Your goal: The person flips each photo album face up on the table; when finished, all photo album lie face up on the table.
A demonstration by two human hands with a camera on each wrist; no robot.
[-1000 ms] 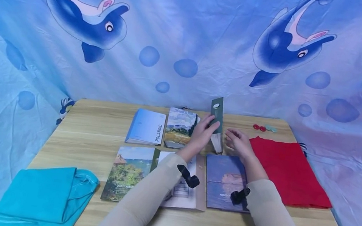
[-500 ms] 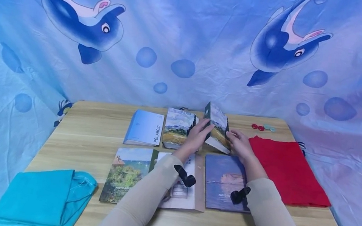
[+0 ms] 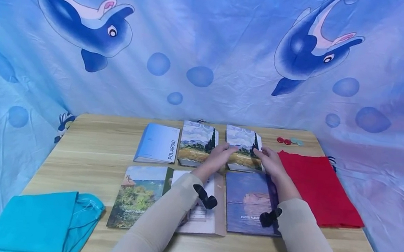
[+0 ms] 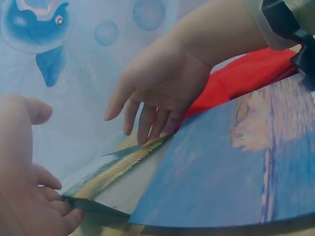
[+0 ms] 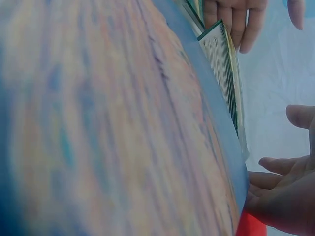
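Note:
A photo album with a wheat-field painting on its cover (image 3: pixel 245 139) lies at the back of the table, between my two hands. My left hand (image 3: pixel 217 158) is at its left edge, fingertips right at the green spine and thumb raised over the cover. On the other side my right hand (image 3: pixel 273 165) has its fingers against the right edge, thumb lifted. In the left wrist view both hands have loose, extended fingers beside the album. A matching wheat-field album (image 3: pixel 195 144) lies just to the left. In front is a purple-blue seascape album (image 3: pixel 246 200), partly under my right forearm.
A blue Polaroid album (image 3: pixel 157 143) stands back left. A garden-painted album (image 3: pixel 137 194) and a pale album (image 3: pixel 208 222) lie in front, the latter partly covered by my left sleeve. Red cloth (image 3: pixel 320 188), teal cloth (image 3: pixel 40 219) and several red and green discs (image 3: pixel 287 141) flank them.
The right wheat-field album has gone from standing upright, through a tilt, to lying face up on the table. My right hand has come to its right edge; the left has loosened its hold.

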